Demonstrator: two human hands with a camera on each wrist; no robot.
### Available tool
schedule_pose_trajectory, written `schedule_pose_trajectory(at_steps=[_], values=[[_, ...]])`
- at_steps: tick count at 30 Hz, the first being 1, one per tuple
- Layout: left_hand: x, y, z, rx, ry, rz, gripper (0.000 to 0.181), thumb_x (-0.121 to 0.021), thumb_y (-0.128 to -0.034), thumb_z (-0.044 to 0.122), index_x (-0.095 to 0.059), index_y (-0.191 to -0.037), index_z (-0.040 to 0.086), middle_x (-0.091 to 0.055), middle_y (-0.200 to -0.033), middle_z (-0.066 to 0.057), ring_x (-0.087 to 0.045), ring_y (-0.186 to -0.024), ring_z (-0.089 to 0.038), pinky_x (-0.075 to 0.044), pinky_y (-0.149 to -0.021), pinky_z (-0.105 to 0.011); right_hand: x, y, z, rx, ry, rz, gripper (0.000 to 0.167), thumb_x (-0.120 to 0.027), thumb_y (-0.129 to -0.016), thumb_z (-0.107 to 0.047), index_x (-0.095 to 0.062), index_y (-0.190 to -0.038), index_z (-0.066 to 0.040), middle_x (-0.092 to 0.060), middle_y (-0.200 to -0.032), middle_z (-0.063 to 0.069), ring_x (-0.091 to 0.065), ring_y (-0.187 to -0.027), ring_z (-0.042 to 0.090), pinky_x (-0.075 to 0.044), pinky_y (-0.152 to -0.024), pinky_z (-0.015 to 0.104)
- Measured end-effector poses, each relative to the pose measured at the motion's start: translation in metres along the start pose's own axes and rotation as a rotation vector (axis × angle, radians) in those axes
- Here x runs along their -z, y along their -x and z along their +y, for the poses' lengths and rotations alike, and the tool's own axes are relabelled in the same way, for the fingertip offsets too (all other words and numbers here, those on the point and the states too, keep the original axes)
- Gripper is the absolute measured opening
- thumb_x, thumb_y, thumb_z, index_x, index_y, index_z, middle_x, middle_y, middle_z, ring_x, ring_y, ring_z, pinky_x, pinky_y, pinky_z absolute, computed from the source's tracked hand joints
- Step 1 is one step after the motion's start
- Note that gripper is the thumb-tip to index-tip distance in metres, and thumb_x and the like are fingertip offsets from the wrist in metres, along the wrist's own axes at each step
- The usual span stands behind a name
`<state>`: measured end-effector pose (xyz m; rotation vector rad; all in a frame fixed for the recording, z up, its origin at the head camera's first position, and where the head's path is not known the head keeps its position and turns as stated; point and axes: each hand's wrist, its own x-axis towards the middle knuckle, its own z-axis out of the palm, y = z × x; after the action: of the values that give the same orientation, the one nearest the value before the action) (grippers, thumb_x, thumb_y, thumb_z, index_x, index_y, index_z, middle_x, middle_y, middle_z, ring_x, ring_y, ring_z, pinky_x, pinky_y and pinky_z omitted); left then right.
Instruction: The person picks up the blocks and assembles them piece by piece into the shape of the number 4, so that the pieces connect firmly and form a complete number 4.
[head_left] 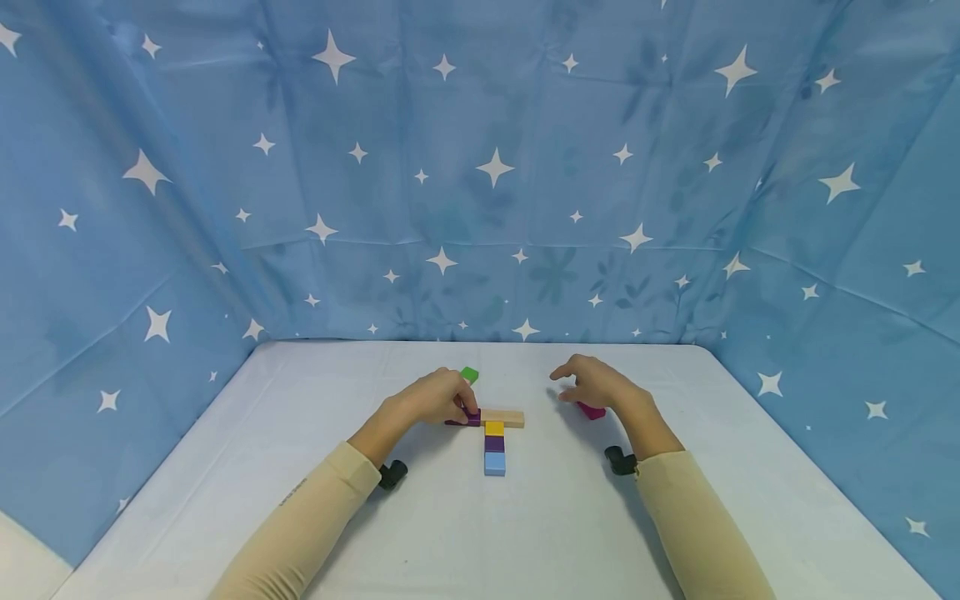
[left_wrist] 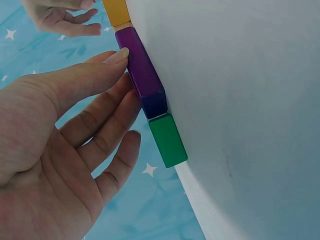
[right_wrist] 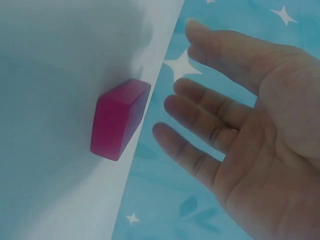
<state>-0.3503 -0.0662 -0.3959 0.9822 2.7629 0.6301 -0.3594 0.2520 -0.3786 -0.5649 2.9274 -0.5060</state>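
My left hand (head_left: 438, 396) pinches a purple block (left_wrist: 142, 65) between thumb and fingers. That block lies at the left end of a plain wooden block (head_left: 504, 418). Below the wooden block, a column of a yellow block (head_left: 494, 428), another purple block (head_left: 494, 444) and a light blue block (head_left: 494, 464) runs toward me. Held above the table with fingers spread, my right hand (head_left: 597, 383) touches nothing. Under it lies a magenta block (right_wrist: 112, 122), partly covered by the hand in the head view.
Beyond my left hand lies a green block (head_left: 469, 375). A white cloth (head_left: 555, 533) covers the table. Blue curtains (head_left: 480, 208) with white stars hang behind the table and at both sides.
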Motion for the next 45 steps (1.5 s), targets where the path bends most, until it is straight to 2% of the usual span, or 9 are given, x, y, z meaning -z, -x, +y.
schedule_pose_trajectory(at_steps=[5, 10, 16, 22, 27, 32, 35, 39, 45], values=[[0.0, 0.0, 0.0, 0.008, 0.009, 0.0, 0.014, -0.082, -0.0886, 0.007, -0.084, -0.098, 0.017, -0.077, -0.093, 0.008, -0.061, -0.081, -0.011, -0.055, -0.077, -0.027, 0.0, 0.002, 0.005, -0.036, 0.056, -0.029, 0.044, -0.08, -0.092, -0.016, -0.071, -0.135, -0.01, -0.061, -0.134, 0.018, -0.054, -0.131, 0.04, -0.046, -0.11, 0.059], [-0.001, 0.0, 0.0, 0.014, 0.017, -0.004, 0.014, -0.082, -0.0886, 0.007, -0.084, -0.098, 0.018, -0.076, -0.092, 0.008, -0.061, -0.081, -0.011, -0.055, -0.076, -0.027, 0.0, 0.005, 0.008, -0.117, 0.105, -0.043, 0.042, -0.079, -0.092, -0.019, -0.072, -0.133, -0.013, -0.063, -0.138, 0.017, -0.056, -0.131, 0.039, -0.049, -0.106, 0.059], [-0.001, 0.0, -0.001, 0.019, 0.015, -0.004, 0.014, -0.082, -0.0888, 0.008, -0.084, -0.097, 0.019, -0.076, -0.091, 0.009, -0.061, -0.081, -0.011, -0.055, -0.076, -0.026, 0.001, 0.007, 0.008, -0.156, 0.145, -0.052, 0.037, -0.081, -0.091, -0.021, -0.075, -0.127, -0.014, -0.069, -0.131, 0.015, -0.061, -0.12, 0.035, -0.055, -0.098, 0.057], [-0.001, 0.0, 0.0, 0.019, 0.019, -0.007, 0.014, -0.082, -0.0885, 0.008, -0.084, -0.098, 0.019, -0.076, -0.092, 0.009, -0.061, -0.081, -0.012, -0.055, -0.076, -0.026, 0.002, 0.007, 0.007, -0.164, 0.151, -0.068, 0.03, -0.08, -0.09, -0.016, -0.078, -0.12, -0.014, -0.073, -0.118, 0.012, -0.064, -0.105, 0.03, -0.059, -0.087, 0.049], [-0.001, 0.0, -0.001, 0.015, 0.012, -0.002, 0.014, -0.082, -0.0884, 0.007, -0.084, -0.097, 0.018, -0.076, -0.093, 0.009, -0.061, -0.081, -0.011, -0.055, -0.077, -0.027, 0.004, 0.009, 0.008, -0.204, 0.126, -0.08, 0.03, -0.08, -0.09, -0.016, -0.078, -0.12, -0.016, -0.072, -0.114, 0.01, -0.064, -0.094, 0.027, -0.059, -0.07, 0.039], [-0.001, 0.0, -0.001, 0.017, 0.01, 0.002, 0.014, -0.083, -0.0884, 0.008, -0.084, -0.097, 0.019, -0.076, -0.092, 0.01, -0.061, -0.081, -0.01, -0.055, -0.077, -0.026, 0.004, 0.011, 0.009, -0.243, 0.102, -0.101, 0.032, -0.08, -0.09, -0.017, -0.077, -0.122, -0.016, -0.071, -0.116, 0.011, -0.066, -0.083, 0.024, -0.059, -0.059, 0.036], [-0.001, 0.0, -0.001, 0.021, 0.015, 0.001, 0.013, -0.082, -0.0886, 0.008, -0.083, -0.097, 0.019, -0.076, -0.091, 0.01, -0.061, -0.081, -0.011, -0.055, -0.076, -0.026, 0.004, 0.012, 0.009, -0.249, 0.056, -0.114, 0.036, -0.079, -0.091, -0.015, -0.076, -0.126, -0.013, -0.072, -0.117, 0.013, -0.068, -0.079, 0.021, -0.06, -0.057, 0.035], [-0.001, 0.0, -0.001, 0.025, 0.016, 0.0, 0.013, -0.082, -0.0888, 0.008, -0.083, -0.096, 0.019, -0.076, -0.091, 0.01, -0.061, -0.081, -0.011, -0.055, -0.077, -0.026, 0.002, 0.011, 0.006, -0.234, -0.012, -0.117, 0.038, -0.079, -0.091, -0.014, -0.074, -0.129, -0.009, -0.073, -0.112, 0.013, -0.069, -0.074, 0.02, -0.061, -0.062, 0.033], [0.0, 0.001, -0.001, 0.023, 0.012, 0.002, 0.013, -0.082, -0.0891, 0.008, -0.084, -0.096, 0.019, -0.076, -0.092, 0.01, -0.061, -0.082, -0.011, -0.055, -0.077, -0.027, 0.001, 0.006, 0.003, -0.236, -0.051, -0.107, 0.034, -0.08, -0.091, -0.015, -0.076, -0.125, -0.008, -0.074, -0.109, 0.01, -0.067, -0.078, 0.02, -0.062, -0.07, 0.032]])
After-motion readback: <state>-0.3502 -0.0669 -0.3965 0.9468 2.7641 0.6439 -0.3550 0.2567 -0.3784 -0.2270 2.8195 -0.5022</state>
